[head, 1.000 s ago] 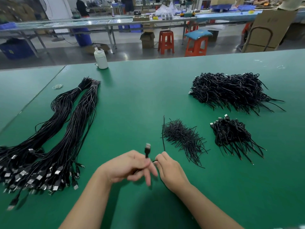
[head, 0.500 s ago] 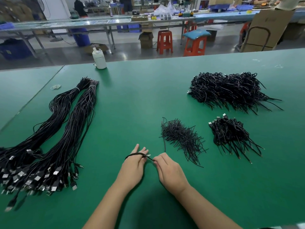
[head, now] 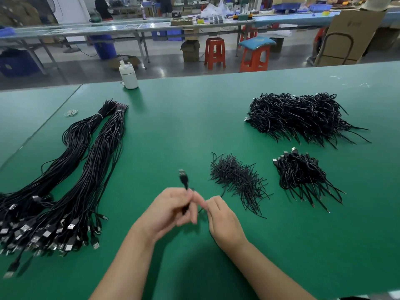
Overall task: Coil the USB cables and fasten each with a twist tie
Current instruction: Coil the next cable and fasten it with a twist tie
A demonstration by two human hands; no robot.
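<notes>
No brand, label or writing is legible anywhere in the frame.

Left hand (head: 171, 210): lower centre of the frame, above the green table (head: 194, 126). The fingers are curled round a black USB cable (head: 185, 191). The cable's plug end (head: 183, 175) projects upward past the fingers. The fingertips are motion-blurred, so the exact grip cannot be told.

Right hand (head: 223, 219): just right of the left hand, back of the hand toward the camera. The fingertips (head: 211, 202) are drawn together at the cable between the two hands. Whether they pinch the cable or a tie cannot be told.

Work material:
- Loose twist ties (head: 236, 180): a small black pile just right of and above the hands.
- Small pile of coiled cables (head: 300, 174): right of the twist ties, silver plugs at its upper left edge.
- Large pile of coiled cables (head: 298, 115): upper right of the table.
- Two long bundles of uncoiled cables (head: 86, 165): left of the frame, plug ends fanned out at lower left.

Other items: a white bottle (head: 128, 75) at the far table edge; a rubber band (head: 71, 113) above the bundles, upper left.
</notes>
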